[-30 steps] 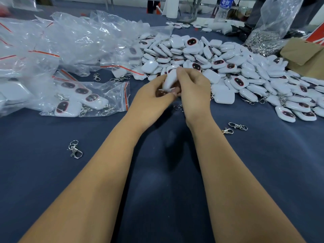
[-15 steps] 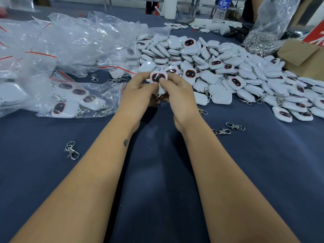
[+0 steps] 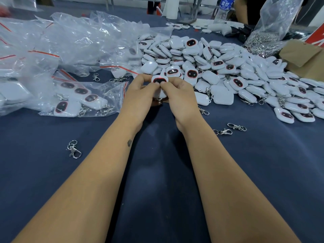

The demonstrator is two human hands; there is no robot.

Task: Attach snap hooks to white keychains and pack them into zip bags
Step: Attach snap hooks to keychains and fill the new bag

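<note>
Currently both left hand (image 3: 140,95) and right hand (image 3: 177,97) pinch one white keychain (image 3: 159,80), likely hooking step; next needs a loose snap hook (image 3: 223,132) or zip bag (image 3: 84,99).

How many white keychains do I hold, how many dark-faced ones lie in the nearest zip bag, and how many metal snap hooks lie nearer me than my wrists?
White plastic keychain in left hand, right hand: 1
Dark-faced keychains in clear zip bag: 4
Silver snap hooks: 3
Total: 8
</note>
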